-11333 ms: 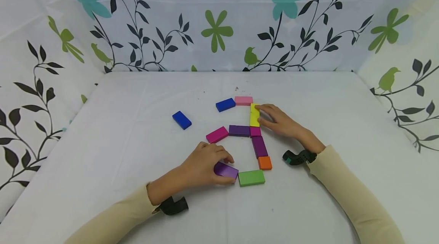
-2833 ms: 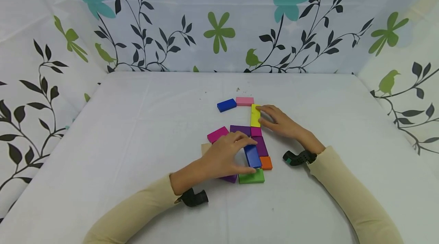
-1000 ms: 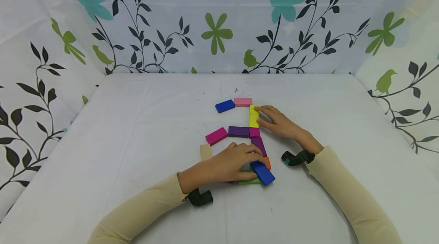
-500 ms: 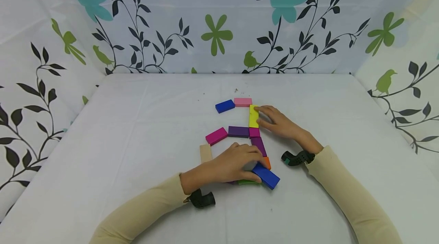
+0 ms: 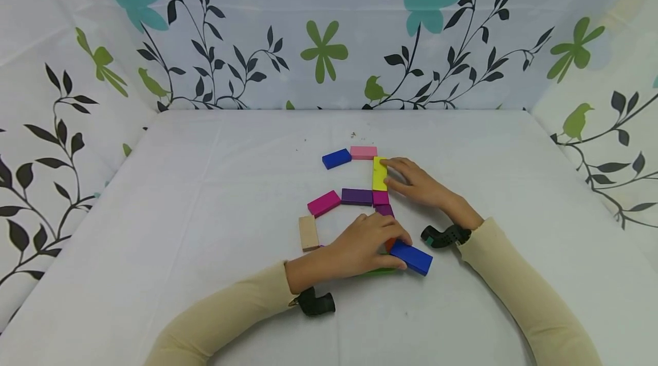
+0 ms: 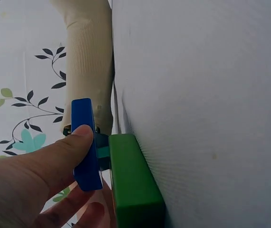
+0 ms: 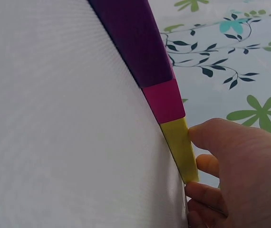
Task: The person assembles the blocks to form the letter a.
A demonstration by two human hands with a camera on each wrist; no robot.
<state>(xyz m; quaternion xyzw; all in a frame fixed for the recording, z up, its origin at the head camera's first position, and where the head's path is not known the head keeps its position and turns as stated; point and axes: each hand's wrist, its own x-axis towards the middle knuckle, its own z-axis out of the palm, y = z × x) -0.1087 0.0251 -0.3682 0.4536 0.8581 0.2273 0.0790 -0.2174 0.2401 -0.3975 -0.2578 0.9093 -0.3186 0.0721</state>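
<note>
My left hand pinches a blue block between thumb and fingers, tilted beyond the row's near right corner. In the left wrist view the blue block appears edge-on beside the green block. The hand partly covers the green block and an orange block. My right hand rests against the right side of a yellow block, fingers loosely bent. In the right wrist view, thumb and fingers touch the yellow block, which adjoins a magenta block.
Other blocks lie in a curved outline: pink, blue, purple, magenta and bare wood. All lie on a white-covered table. A patterned cloth hangs behind and at the sides.
The blue block from the far left is now in my left hand, carried rightward past the orange and green blocks. A bare wood block has joined the outline's left side. My right hand stays put.
</note>
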